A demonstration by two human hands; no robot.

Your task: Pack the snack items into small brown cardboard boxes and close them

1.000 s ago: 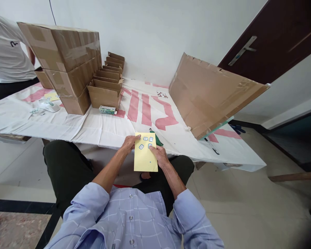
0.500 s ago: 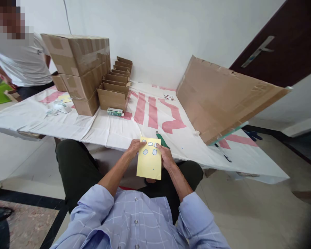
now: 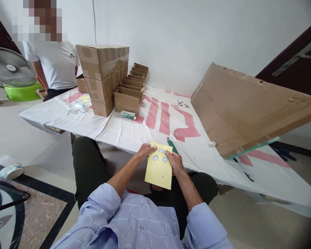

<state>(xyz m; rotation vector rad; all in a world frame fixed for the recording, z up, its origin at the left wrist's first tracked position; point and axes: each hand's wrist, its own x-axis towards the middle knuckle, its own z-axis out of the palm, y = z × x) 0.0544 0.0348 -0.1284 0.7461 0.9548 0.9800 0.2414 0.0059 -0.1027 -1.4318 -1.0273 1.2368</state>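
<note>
Both my hands hold a yellow sheet [image 3: 158, 173] above my lap, at the front edge of the table. Several small white stickers with dark outlines sit on its upper half. My left hand [image 3: 145, 151] pinches the upper left side, thumb on top. My right hand [image 3: 175, 160] grips the upper right side, its thumb by a sticker. The fingers behind the sheet are hidden. Just past the sheet, a green-handled tool [image 3: 173, 145] lies on the cloth, partly covered by the sheet and my right hand.
Stacked taped cartons [image 3: 101, 65] and a row of open boxes [image 3: 128, 98] stand at the back left. A small green box [image 3: 128, 114] lies before them. A large cardboard sheet [image 3: 243, 110] leans at right, near a black pen-like item [image 3: 244, 169]. A person [image 3: 52, 65] is beyond the table's left end.
My view has swung left, so the table and boxes appear further right and a fan shows at left. Both hands keep their hold on the yellow sheet.
</note>
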